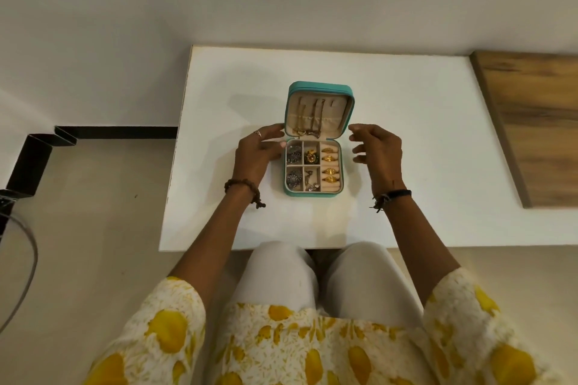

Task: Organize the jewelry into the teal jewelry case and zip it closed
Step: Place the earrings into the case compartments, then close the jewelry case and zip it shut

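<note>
Two hands: you have one on each side of the open teal jewelry case (314,194), which sits mid-way on the white table (422,150) between your fingertips.
Left hand (255,156): your fingers are loosely spread, holding nothing; the fingertips touch or nearly touch the case's left wall at the hinge line. I cannot tell which.
Lid (319,112): it stands tilted open just beyond your fingertips. Chains (308,116) hang inside and can swing or snag the zip, so fold it down slowly.
Tray: earrings (294,153) lie in the small compartments nearest your left fingers, gold rings (330,159) in the roll slots nearer your right. All are light, small and loose, so keep the base flat.
Case handling: it is probably light with a stiff shell and smooth covering that may slide on the table. Pin the base with one hand and press the lid by its far corners.
Right hand (377,150): your fingers are relaxed and part-curled, grasping nothing, just clear of the case's right wall.
</note>
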{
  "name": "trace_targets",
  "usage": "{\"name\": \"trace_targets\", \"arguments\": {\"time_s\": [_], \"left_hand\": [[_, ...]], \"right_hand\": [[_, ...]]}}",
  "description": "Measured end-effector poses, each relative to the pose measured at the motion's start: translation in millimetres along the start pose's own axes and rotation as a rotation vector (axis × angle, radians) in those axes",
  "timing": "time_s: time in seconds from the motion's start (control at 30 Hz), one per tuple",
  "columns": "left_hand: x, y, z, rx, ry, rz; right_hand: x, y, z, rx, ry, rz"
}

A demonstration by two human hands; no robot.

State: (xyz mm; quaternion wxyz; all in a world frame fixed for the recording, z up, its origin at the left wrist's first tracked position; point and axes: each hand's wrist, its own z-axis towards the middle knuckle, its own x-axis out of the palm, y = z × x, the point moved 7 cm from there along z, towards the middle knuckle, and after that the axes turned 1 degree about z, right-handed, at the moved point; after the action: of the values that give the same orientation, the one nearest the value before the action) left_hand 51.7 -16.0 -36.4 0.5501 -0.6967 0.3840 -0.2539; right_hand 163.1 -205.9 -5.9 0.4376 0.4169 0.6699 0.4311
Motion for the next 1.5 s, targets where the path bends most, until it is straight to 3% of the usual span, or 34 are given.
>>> {"name": "trace_targets", "arguments": {"time_s": [0.13, 0.27, 0.47, 0.73, 1.0, 1.27, 1.5], "left_hand": [[7.1, -10.5, 9.5, 0.022, 0.115, 0.041], [5.7, -8.3, 12.4, 0.007, 0.142, 0.036], [6.7, -1.8, -0.8, -0.151, 0.094, -0.194], [8.4, -3.8, -15.3, -0.26, 0.087, -0.244], [2.0, -2.2, -40.4, -0.228, 0.281, -0.15], [-1.6, 17.5, -53.3, -0.204, 0.273, 0.041], [11.7, 15.3, -62.1, -0.132, 0.307, 0.143]], "right_hand": [[15.1, 1.2, 7.2, 0.102, 0.169, 0.214], [18.6, 3.6, 11.8, 0.136, 0.244, 0.187], [9.5, 4.2, 12.4, 0.106, 0.325, 0.123], [3.7, 6.4, -3.6, 0.12, 0.492, 0.108], [-2.8, -5.7, -24.1, 0.142, 0.692, 0.154], [-12.7, -31.2, -41.8, 0.102, 0.67, 0.045], [-6.2, -32.5, -51.8, 0.128, 0.518, -0.05]]}}
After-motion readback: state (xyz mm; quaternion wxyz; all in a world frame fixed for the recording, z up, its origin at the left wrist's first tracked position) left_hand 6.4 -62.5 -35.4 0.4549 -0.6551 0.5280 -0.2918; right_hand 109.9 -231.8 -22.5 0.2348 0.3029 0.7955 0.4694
